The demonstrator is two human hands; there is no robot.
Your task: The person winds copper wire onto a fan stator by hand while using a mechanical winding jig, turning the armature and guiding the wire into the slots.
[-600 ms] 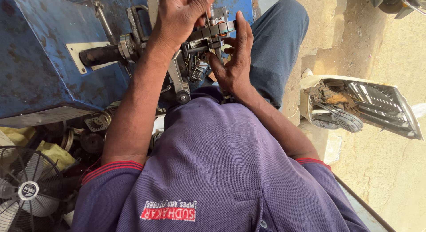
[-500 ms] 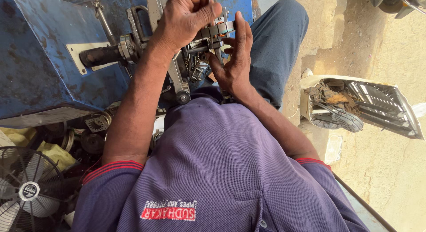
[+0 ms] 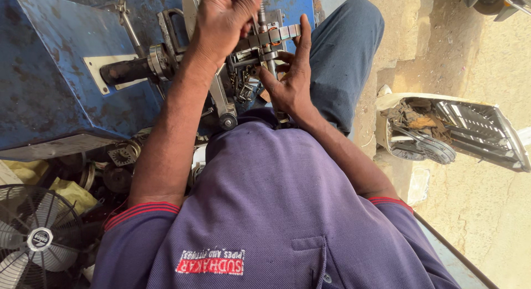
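Observation:
A blue machine (image 3: pixel 50 73) with a black handle (image 3: pixel 124 70) and a grey metal mechanism (image 3: pixel 260 43) fills the upper left. My left hand (image 3: pixel 224 18) is closed in a fist around an upright metal rod at the top of that mechanism. My right hand (image 3: pixel 293 79) reaches in from the right. Its fingers are curled on the mechanism's lower metal parts, thumb up against a grey block. What lies between the palms is hidden.
A small caged fan (image 3: pixel 33 239) stands at the bottom left, beside gears and rings (image 3: pixel 119 156) under the machine. A white perforated casing (image 3: pixel 459 131) with debris lies on the sandy ground at the right. My blue-trousered knee (image 3: pixel 343 51) is beside the machine.
My left hand has shifted slightly up and right on the rod, its fist tighter. My right hand stays on the mechanism.

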